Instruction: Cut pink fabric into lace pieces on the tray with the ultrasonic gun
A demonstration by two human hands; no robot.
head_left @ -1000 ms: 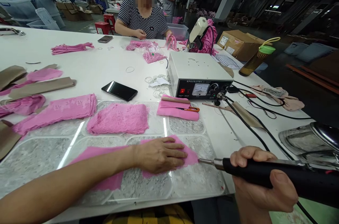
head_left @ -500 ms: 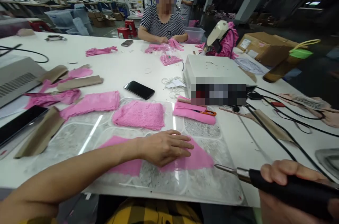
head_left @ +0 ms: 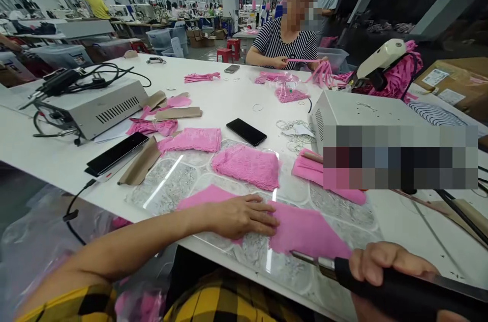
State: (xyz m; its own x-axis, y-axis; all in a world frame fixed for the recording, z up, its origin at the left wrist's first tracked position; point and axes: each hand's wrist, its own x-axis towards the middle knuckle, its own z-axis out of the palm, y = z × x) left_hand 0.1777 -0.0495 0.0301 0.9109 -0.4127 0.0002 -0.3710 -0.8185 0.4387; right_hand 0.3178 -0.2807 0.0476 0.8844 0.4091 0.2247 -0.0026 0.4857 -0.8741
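Note:
My left hand [head_left: 244, 218] lies palm down with fingers stretched. Its palm is over one flat pink fabric piece [head_left: 208, 195], and its fingertips reach the left edge of a second pink fabric piece [head_left: 305, 228]. Both pieces rest on a clear sheet over a grey-white patterned board [head_left: 163, 182]. In my right hand [head_left: 389, 263] is a handheld tool [head_left: 328, 266] with a thick black handle and a narrow metal tip. The tip is at the lower edge of the second piece. A folded stack of pink lace fabric [head_left: 246, 165] sits just behind my left hand.
Behind are a black phone [head_left: 246, 131], rolled pink fabric [head_left: 331, 180] and a pale machine box [head_left: 358, 108]. Left are another phone [head_left: 118, 153], brown strips [head_left: 141, 162] and a grey vented box [head_left: 102, 108] with cables. Across the table a person [head_left: 284, 40] handles pink strips.
My view has turned left, so the table things appear farther right. The tool's tip has gone from the second piece's right corner leftward along its lower edge. My left hand covers less of that piece.

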